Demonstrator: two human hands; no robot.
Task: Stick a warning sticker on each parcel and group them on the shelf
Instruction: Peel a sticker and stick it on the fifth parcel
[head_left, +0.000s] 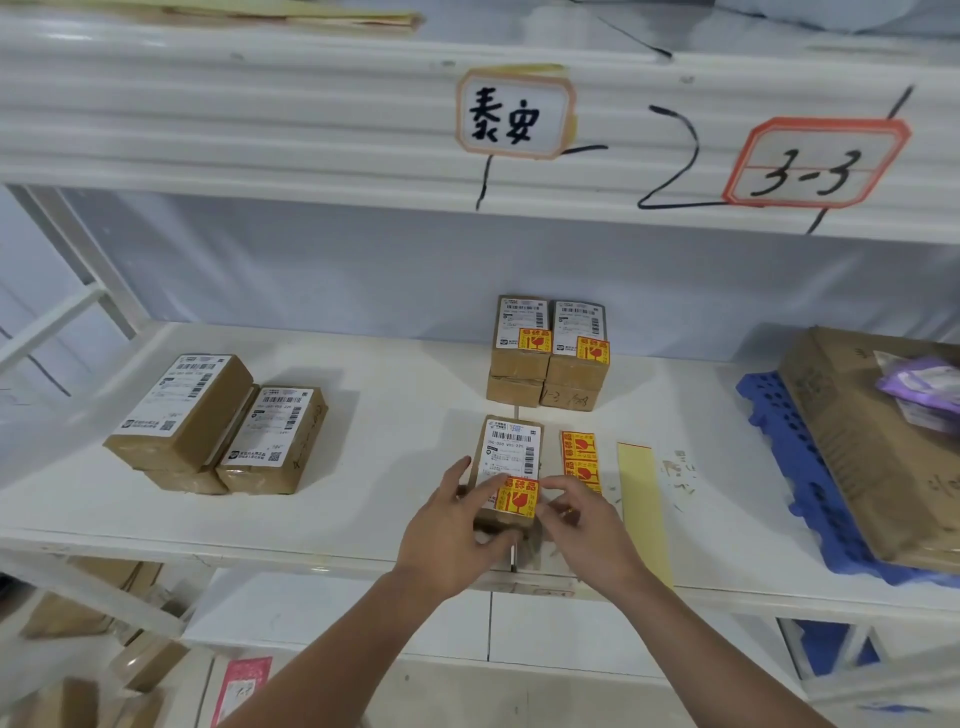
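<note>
A small brown parcel lies near the front edge of the white shelf, with a yellow and red warning sticker on its near end. My left hand holds the parcel's left side, index finger reaching onto the sticker. My right hand touches the sticker's right edge with its fingertips. A strip of spare stickers lies just right of the parcel. Behind, a stack of stickered parcels stands. At the left lie unstickered parcels.
A yellow backing strip lies right of the stickers. A large cardboard box rests on a blue plastic tray at the far right. Labels hang on the upper shelf edge. More parcels sit on the floor below left.
</note>
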